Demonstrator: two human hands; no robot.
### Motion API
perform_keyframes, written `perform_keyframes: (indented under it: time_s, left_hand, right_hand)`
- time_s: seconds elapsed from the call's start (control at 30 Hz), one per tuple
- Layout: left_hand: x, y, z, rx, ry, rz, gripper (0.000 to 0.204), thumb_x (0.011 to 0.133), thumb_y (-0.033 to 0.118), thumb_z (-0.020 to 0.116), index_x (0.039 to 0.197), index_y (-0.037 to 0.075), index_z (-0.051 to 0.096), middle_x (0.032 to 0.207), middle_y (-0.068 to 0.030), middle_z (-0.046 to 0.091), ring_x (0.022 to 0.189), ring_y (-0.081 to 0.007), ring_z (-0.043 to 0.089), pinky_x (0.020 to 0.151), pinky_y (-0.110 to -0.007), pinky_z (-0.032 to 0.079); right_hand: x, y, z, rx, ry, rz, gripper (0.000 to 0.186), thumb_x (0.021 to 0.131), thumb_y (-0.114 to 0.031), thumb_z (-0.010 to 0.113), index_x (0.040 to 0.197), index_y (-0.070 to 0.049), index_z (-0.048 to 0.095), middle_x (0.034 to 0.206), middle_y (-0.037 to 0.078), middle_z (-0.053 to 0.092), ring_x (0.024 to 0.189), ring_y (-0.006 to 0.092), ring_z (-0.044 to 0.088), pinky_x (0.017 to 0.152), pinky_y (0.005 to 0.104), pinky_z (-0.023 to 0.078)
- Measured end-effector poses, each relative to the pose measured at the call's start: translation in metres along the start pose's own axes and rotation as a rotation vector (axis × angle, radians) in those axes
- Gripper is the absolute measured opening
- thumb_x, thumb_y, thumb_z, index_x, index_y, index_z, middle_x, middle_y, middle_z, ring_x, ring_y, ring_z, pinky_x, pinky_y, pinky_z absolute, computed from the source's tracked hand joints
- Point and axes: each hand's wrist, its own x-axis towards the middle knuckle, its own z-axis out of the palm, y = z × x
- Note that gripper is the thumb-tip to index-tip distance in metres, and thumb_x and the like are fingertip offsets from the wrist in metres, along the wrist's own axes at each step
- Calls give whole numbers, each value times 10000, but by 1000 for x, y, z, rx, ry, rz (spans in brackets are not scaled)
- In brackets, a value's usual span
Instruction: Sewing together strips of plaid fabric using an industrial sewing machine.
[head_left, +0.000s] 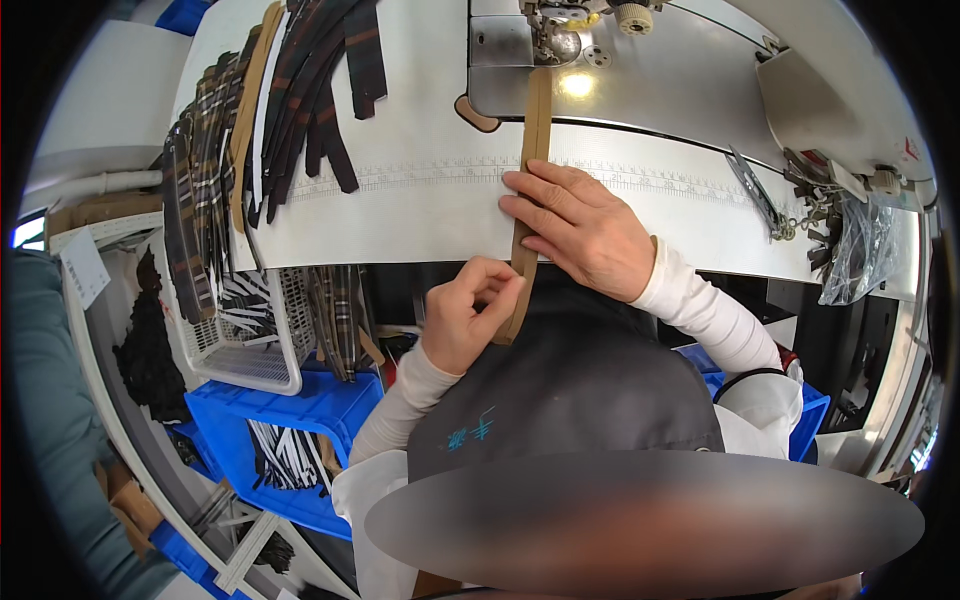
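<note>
A long tan fabric strip [536, 130] with a line along its middle runs from the sewing machine's metal bed over the white table edge. Its near end hangs toward my dark apron [560, 390]. My left hand [468, 312] pinches the strip close to this near end, just off the table edge. Higher up, my right hand [590, 225] lies across the strip with fingers stretched out, pressing it to the white tabletop [420, 215]. The strip's far end rests just in front of the machine's needle area [555, 45].
Several dark and plaid strips [320, 100] hang over the table's left side. Metal thread snips [755, 195] and a clear plastic bag [862, 250] lie at the right. Below left are a white basket [245, 370] and a blue bin [225, 410] holding striped pieces.
</note>
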Motion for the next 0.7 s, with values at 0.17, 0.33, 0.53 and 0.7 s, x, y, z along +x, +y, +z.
perform_keyframes:
  time_s: [0.17,0.33,0.53,0.7]
  left_hand:
    - [55,31,-29,787,26,641,149,802,75,657,946,34,653,937,-112,643,862,-262,616,703,-346,470]
    - [119,32,-15,1190,-205,860,401,876,218,573,1251,87,524,1309,-70,505,1191,-264,471,917,-498,335]
    - [110,22,-15,1412,-237,711,600,862,293,599,1401,145,381,1439,-32,385,1320,-227,365,1030,-623,179]
    - [153,29,-24,1551,-160,680,548,915,364,514,1408,171,371,1444,-25,379,1330,-236,351,1050,-614,143]
  right_hand:
    - [-6,5,0,-2,26,14,442,745,-101,673,1163,-11,564,1251,132,528,1186,328,479,958,396,435]
    - [-17,7,-2,86,48,-96,394,738,-81,675,1109,18,588,1194,146,565,1140,324,518,942,383,450]
    - [-108,9,-58,-44,265,311,274,791,-33,626,1064,-10,612,1074,129,603,969,295,590,821,360,492]
    - [-195,59,-160,-659,249,676,307,710,7,594,1004,-71,643,930,119,605,824,299,603,712,362,512]
